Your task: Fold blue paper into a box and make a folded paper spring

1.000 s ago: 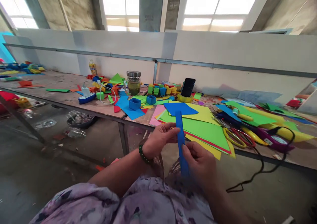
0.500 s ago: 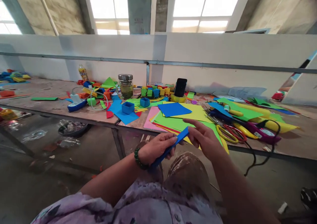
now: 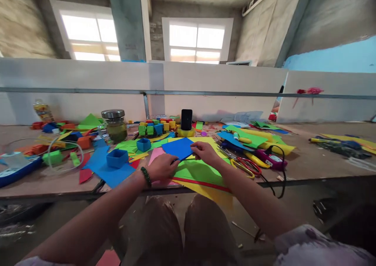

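Note:
A blue sheet (image 3: 178,147) lies on top of a stack of green, yellow and pink sheets (image 3: 199,172) at the table's near edge. My left hand (image 3: 163,167), with a green bead bracelet at the wrist, has its fingers closed at the sheet's near corner. At the right corner, my right hand (image 3: 205,152) pinches the same sheet. The narrow blue strip from before is not visible; it may be under my left hand.
Yellow- and red-handled scissors (image 3: 243,166) and a purple glue gun (image 3: 268,159) with a black cord lie right of the stack. A phone (image 3: 186,119) stands behind it. A glass jar (image 3: 115,125), small blue boxes (image 3: 116,158) and coloured cubes (image 3: 152,129) sit to the left.
Both hands moved from my lap, where they held a blue strip, up onto the table's sheet stack. My view swung right and closer to the table.

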A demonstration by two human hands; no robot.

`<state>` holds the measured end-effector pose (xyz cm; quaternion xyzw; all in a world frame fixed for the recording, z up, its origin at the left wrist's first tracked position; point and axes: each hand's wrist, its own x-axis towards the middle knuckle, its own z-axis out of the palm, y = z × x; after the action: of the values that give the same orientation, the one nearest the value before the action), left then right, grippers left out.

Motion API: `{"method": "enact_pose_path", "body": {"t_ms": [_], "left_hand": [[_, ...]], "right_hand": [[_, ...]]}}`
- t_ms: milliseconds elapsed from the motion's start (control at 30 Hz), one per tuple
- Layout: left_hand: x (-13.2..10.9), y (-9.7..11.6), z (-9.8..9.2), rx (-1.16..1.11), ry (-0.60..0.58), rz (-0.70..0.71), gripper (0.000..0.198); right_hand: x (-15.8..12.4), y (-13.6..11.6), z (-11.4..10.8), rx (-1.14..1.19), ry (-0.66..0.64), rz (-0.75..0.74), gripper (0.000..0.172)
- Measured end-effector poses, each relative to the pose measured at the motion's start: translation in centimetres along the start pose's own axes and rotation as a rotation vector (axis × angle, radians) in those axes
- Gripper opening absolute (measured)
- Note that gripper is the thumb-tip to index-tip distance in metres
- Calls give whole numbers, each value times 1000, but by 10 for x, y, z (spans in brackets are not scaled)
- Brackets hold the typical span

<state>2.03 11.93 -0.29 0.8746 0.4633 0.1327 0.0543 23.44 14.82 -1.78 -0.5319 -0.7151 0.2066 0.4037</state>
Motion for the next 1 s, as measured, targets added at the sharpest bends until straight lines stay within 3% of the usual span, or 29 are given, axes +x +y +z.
{"method": "enact_pose_path", "body": {"t_ms": [133,200,333,433,567,767,867,1000], "left_hand": [[16,-7,10,51,-21,8,44],[21,-11,13,61,-4,0,42],[23,-16,17,97,29,-35,39],[22,-18,19,93,53,-51,38],[22,-20,19,70,84,-70,37],[24,-25,22,31,119,-93,37],[27,-28,26,14,135,-84,36],[33,-31,33,-3,167,-71,35]], "right_hand": [[-10,16,-25,-276,10,2,24],[-17,23,-55,-428,44,50,20],[-21,44,-125,-768,146,279,31],[-16,58,-157,-946,24,427,33],[-12,70,-167,-1098,-59,525,28],[-8,76,-165,-1181,-108,502,32],[0,70,-173,-1211,-33,485,30],[23,52,-174,-1200,75,353,31]]}}
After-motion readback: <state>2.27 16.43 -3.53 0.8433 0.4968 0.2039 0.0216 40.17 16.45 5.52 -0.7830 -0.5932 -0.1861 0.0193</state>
